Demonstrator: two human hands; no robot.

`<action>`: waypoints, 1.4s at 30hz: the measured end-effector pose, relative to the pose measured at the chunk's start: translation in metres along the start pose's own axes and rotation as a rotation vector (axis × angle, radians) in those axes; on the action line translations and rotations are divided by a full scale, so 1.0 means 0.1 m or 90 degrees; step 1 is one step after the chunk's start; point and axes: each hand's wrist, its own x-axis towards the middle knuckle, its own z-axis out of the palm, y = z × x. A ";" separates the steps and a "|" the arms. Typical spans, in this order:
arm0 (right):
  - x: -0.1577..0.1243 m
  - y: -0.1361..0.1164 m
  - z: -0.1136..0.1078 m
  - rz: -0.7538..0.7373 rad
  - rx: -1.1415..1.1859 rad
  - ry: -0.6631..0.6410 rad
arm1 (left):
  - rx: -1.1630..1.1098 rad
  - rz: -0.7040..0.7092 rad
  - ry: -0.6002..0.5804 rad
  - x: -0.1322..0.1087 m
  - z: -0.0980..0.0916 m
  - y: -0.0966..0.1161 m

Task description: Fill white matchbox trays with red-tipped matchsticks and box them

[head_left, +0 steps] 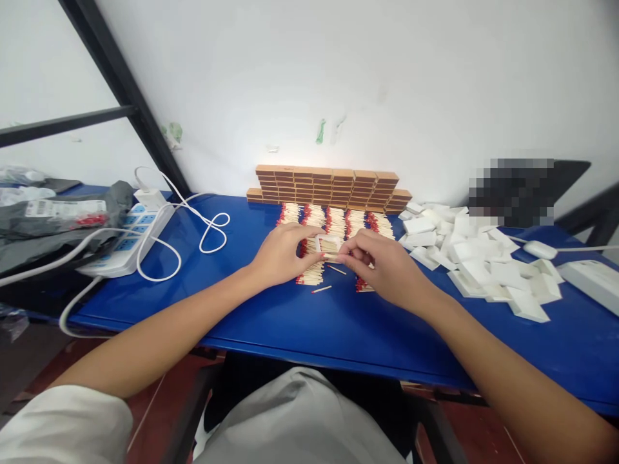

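Between my hands is a small white matchbox tray (329,244) with matches lying in it. My left hand (285,253) grips its left end, thumb in front and fingers behind. The fingertips of my right hand (380,263) are pinched at the tray's right end; whether they hold the tray or matches in it I cannot make out. Rows of red-tipped matches (335,220) lie on the table behind and under my hands. In front of the tray are two loose matches, one of them a single match (322,289).
Stacked matchboxes (333,183) stand against the wall. A heap of empty white trays (483,258) spreads at the right, near a dark screen (522,200). At the left are a power strip (138,235), white cables (213,225) and grey bags (58,216), on the blue table (290,328).
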 end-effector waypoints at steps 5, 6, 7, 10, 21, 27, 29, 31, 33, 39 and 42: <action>0.01 0.09 0.00 -0.013 -0.052 0.040 | -0.048 0.040 -0.028 0.00 -0.02 0.05; 0.01 0.09 0.00 -0.014 -0.054 0.036 | -0.057 0.046 -0.036 -0.01 -0.02 0.06; 0.01 0.09 0.01 -0.016 -0.055 0.030 | -0.062 0.051 -0.042 -0.01 -0.02 0.06; 0.01 0.09 0.01 -0.023 -0.049 0.013 | -0.060 0.050 -0.039 -0.01 -0.01 0.05; -0.04 -0.07 0.04 -0.043 -0.011 -0.113 | 0.030 -0.037 0.074 0.01 -0.02 0.01; -0.07 -0.13 0.08 0.002 -0.015 -0.241 | 0.030 -0.048 0.044 0.00 -0.01 0.00; -0.07 -0.15 0.12 -0.001 -0.016 -0.240 | 0.032 -0.052 0.040 -0.01 0.00 -0.01; -0.07 -0.18 0.18 -0.007 -0.020 -0.221 | 0.034 -0.048 0.040 -0.01 0.00 -0.01; -0.07 -0.20 0.24 -0.014 -0.027 -0.187 | 0.033 -0.042 0.038 -0.01 0.00 -0.01; -0.08 -0.20 0.36 -0.045 -0.023 -0.119 | 0.029 -0.041 0.031 0.00 0.00 -0.02; -0.08 -0.19 0.37 -0.061 -0.017 -0.114 | 0.031 -0.043 0.034 0.00 0.00 -0.02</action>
